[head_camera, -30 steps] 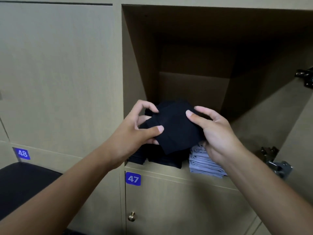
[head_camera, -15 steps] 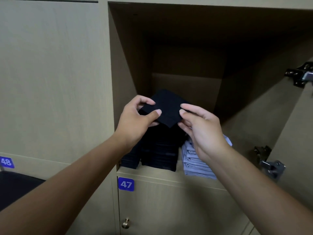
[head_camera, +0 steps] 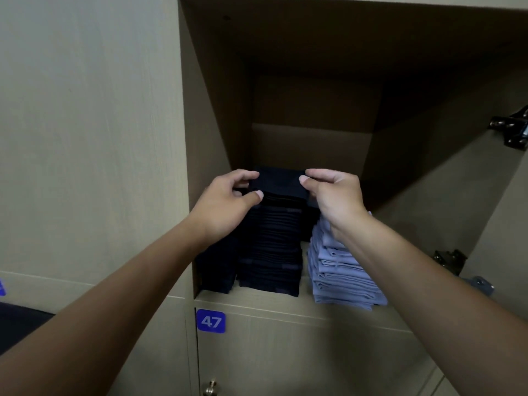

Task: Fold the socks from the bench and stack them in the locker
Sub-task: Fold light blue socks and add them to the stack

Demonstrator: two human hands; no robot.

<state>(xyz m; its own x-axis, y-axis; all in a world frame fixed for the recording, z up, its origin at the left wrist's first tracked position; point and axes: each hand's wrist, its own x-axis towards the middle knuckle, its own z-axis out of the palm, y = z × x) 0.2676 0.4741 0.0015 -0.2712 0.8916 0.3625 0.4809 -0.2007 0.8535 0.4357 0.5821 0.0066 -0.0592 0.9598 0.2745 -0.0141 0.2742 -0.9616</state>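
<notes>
- Hands are meeting at the mouth of the open locker [head_camera: 311, 144]: the left hand [head_camera: 225, 207] is pinching the left edge of a folded dark sock [head_camera: 281, 182] between thumb and forefinger, and the right hand [head_camera: 335, 195] is pinching its right edge the same way, remaining fingers curled.
- Sock is lying flat on top of the tall dark stack [head_camera: 270, 244], in the middle of the locker floor (a lower dark pile [head_camera: 217, 270] is standing to its left, a blue-grey pile [head_camera: 340, 272] to its right).
- It is looking light, soft and limp, likely sagging or unfolding if gripped at one corner only, so the two opposite edges are seeming the right hold.
- Stack itself is looking tall and easily nudged; pressing down gently while letting go is probably safest.
</notes>
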